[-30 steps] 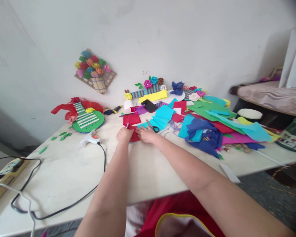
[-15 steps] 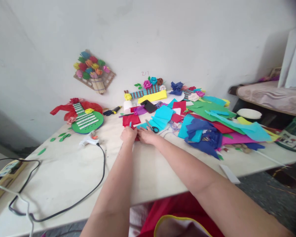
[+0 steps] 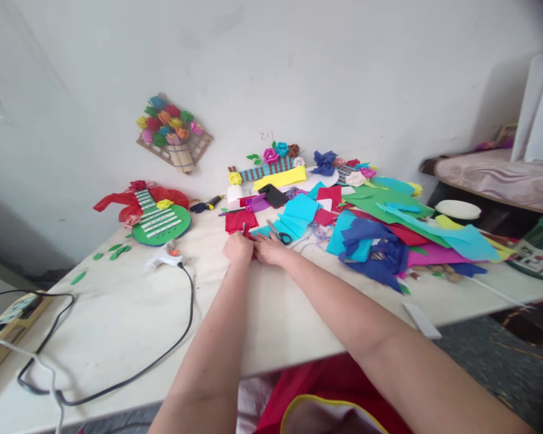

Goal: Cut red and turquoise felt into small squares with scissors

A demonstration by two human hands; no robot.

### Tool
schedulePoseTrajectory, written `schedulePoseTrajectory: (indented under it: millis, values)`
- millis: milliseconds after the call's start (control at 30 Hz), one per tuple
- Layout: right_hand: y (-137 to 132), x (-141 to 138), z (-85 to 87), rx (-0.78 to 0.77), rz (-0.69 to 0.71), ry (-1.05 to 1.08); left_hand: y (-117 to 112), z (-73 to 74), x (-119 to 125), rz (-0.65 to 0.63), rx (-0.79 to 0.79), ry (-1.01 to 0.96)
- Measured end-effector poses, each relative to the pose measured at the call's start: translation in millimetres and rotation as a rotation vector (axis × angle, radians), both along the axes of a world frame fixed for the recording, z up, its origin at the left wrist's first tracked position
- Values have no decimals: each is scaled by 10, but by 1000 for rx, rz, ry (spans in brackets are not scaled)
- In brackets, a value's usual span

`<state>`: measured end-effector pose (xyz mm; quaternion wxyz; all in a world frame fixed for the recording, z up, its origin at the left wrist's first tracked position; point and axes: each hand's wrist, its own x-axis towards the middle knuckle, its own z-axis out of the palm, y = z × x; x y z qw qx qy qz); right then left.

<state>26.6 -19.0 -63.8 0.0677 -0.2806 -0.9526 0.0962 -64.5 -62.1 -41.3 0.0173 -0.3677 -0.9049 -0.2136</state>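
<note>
My left hand (image 3: pixel 238 247) is closed on a small piece of red paper (image 3: pixel 250 235) at the middle of the table. A thin, greyish tip pokes up beside its fingers, too small to name. Beside it, my right hand (image 3: pixel 270 249) rests low with its fingertips on the same red piece, which is mostly hidden between the hands. Just beyond lies a folded sheet of red crepe paper (image 3: pixel 239 221). A pair of scissors (image 3: pixel 281 236) lies by the right hand on turquoise crepe paper (image 3: pixel 301 210).
A white glue gun (image 3: pixel 165 256) with a black cord lies left of the hands, near a green paper guitar (image 3: pixel 163 223). Dark blue crepe paper (image 3: pixel 375 247) and other coloured sheets pile up at right. A phone (image 3: pixel 273 195) and pliers (image 3: pixel 207 204) lie further back.
The hands have shifted very slightly over the red piece, and the thin tip by the left hand has moved a little right. The rest stays in place.
</note>
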Motion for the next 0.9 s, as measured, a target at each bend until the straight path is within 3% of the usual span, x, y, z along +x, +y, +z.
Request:
schedulePoseTrajectory:
  millis: [500,733,900]
  values:
    - [-31,-6,18,-5,-26,8,29,0,-88,-26,-23,-159]
    - [-31,5,19,13,-24,-9,24,-61,-56,-7,3,-100]
    - [1,17,17,108,-52,-31,40,-71,-78,-53,-15,-27]
